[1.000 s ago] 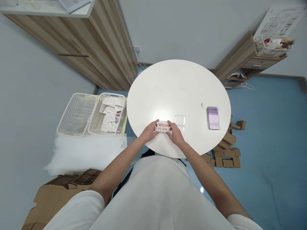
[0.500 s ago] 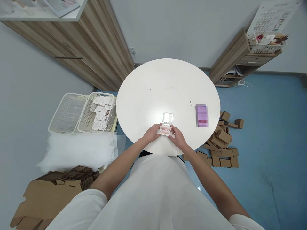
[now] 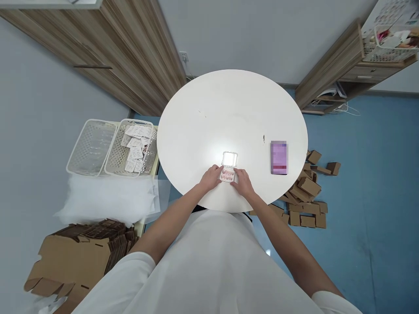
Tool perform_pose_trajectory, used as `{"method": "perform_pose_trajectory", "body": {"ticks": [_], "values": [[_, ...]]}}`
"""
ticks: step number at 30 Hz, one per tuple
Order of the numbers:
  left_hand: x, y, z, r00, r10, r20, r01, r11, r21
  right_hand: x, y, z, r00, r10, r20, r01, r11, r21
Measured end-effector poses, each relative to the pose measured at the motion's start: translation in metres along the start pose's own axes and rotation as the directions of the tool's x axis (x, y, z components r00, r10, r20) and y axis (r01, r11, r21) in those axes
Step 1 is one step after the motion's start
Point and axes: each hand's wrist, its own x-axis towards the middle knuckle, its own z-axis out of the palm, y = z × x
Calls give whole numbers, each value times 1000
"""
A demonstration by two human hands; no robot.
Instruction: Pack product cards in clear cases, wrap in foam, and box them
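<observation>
A small clear plastic case (image 3: 230, 158) lies on the white table with its hinged lid raised and tipped away from me. In its base sit two rows of small pink pieces (image 3: 227, 175) that look like press-on nails. My left hand (image 3: 211, 178) grips the base at its left edge, thumb and fingers bent around the side. On the opposite edge my right hand (image 3: 243, 182) holds the base in the same way. Parts of the case's sides are hidden behind my fingers.
A purple box (image 3: 279, 158) lies on the right of the round table (image 3: 229, 96). Left of the table stand a basket of cards (image 3: 113, 163), another basket (image 3: 73, 150), white sheets (image 3: 108, 198) and flattened cardboard (image 3: 75, 259). Small brown boxes (image 3: 309, 186) lie on the floor at right.
The view has shifted slightly. My fingers have settled closer along the sides of the case base, and the pink pieces stay in it. The lid is still raised.
</observation>
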Motion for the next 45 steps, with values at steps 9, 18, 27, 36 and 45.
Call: {"method": "perform_pose_trajectory", "body": {"ticks": [9, 18, 27, 36, 45], "values": [[-1, 1, 9, 999, -12, -40, 9, 996, -88, 0, 1, 3, 1000, -2, -24, 2, 1000, -3], [-4, 4, 8, 997, -54, -49, 45, 984, -173, 0, -2, 0, 999, 18, -26, -17, 999, 47], [-13, 7, 10, 961, -274, -33, 222, 840, -494, -4, -5, -5, 956, 282, 79, -288, 851, 439], [-24, 8, 14, 953, -303, -30, 174, 623, -763, -15, -21, -8, 946, 303, 114, -314, 767, 559], [-48, 19, 2, 958, -265, 105, 186, 302, -935, -36, -31, -21, 965, 257, 42, -232, 775, 588]]}}
